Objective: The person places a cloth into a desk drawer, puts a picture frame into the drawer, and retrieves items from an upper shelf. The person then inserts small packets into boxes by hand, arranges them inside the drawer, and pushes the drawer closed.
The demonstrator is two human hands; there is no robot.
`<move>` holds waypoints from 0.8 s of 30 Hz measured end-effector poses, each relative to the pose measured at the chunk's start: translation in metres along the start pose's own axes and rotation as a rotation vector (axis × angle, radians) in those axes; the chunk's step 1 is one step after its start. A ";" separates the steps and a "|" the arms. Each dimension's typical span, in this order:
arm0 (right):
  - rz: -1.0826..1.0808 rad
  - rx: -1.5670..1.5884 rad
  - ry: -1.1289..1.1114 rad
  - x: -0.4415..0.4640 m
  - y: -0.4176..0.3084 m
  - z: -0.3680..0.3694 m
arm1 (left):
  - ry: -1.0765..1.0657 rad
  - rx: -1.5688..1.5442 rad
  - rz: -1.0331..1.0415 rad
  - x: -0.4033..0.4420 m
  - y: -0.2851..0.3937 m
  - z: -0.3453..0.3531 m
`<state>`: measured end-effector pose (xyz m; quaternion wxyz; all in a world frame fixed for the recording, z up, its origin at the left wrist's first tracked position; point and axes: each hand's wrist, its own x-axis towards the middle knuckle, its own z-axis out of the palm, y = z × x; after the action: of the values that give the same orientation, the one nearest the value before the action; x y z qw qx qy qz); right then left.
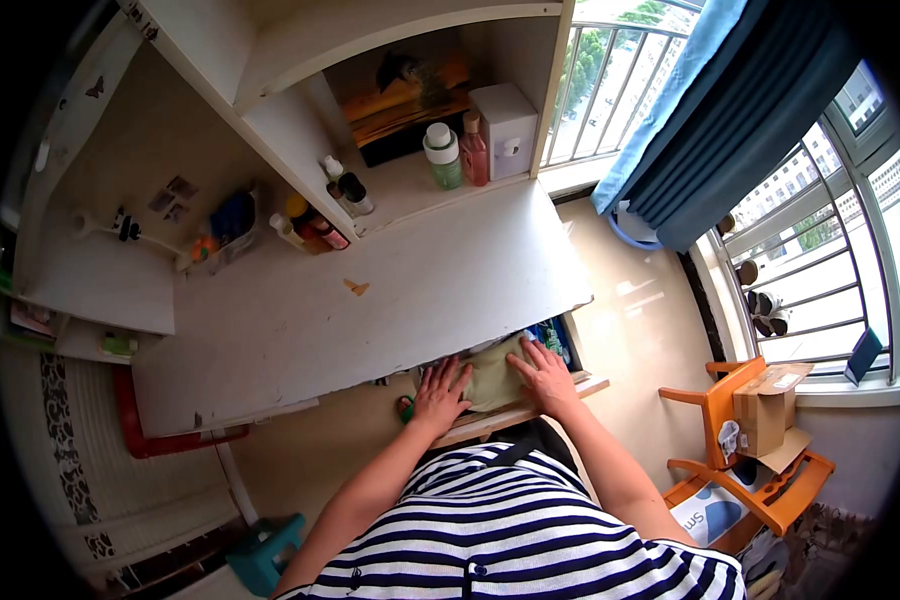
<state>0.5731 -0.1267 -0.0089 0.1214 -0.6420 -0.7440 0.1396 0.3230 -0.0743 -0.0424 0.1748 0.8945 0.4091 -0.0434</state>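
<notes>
Left hand (440,397) flat, fingers spread, on the left edge of the pale green cloth (490,376). Right hand (547,378) on the cloth's right side, fingers a bit apart, pressing down. Neither grip looks pinched on anything; undersides of the fingertips hidden, so can't tell if a fold is caught. Cloth sits inside the pulled-out drawer (592,384), just below the front edge of the table (450,275), against the person's front. Blue-green packet (553,340) beside it, right of the cloth.

Risks, my judgement: cloth bunching above the drawer's rim could snag under the tabletop if the drawer gets pushed in; fingers could get trapped between drawer front and table edge, gap looks narrow; hard pressing could tip the drawer down if it's poorly supported; packet could ride up if the cloth is shoved sideways.

Counts: two hands, one cloth, one open drawer, at least one packet (back part hidden). Shelf: one green bottle (443,160), one pink bottle (474,155), one white box (507,130). At least two small bottles (355,195) near the divider. One teal stool (267,553), one cardboard box (763,412) by orange chair wood (720,405); number of chairs unclear.
</notes>
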 end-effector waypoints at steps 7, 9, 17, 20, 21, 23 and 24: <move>0.135 0.312 0.207 -0.069 0.000 -0.034 | 0.270 -0.245 0.009 -0.032 -0.002 -0.018; 0.239 0.389 0.065 -0.086 0.000 -0.027 | 0.330 -0.301 -0.035 -0.045 -0.002 -0.021; 0.575 0.629 0.076 -0.090 -0.005 0.030 | -0.043 -0.456 -0.013 -0.050 -0.009 -0.042; 0.654 0.673 0.077 -0.095 -0.002 0.048 | -0.269 -0.473 -0.022 -0.052 -0.016 -0.043; 0.634 0.641 0.085 -0.092 -0.001 0.050 | -0.268 -0.472 -0.022 -0.053 -0.018 -0.042; 0.612 0.601 0.076 -0.094 -0.001 0.051 | -0.219 -0.414 0.051 -0.060 -0.020 -0.037; 0.662 0.662 0.068 -0.092 0.001 0.049 | -0.217 -0.412 0.051 -0.059 -0.019 -0.039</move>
<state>0.5698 -0.2203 -0.0554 0.2930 -0.7757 -0.4104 0.3794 0.2670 -0.0910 0.0019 0.3979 0.8400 0.3653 -0.0506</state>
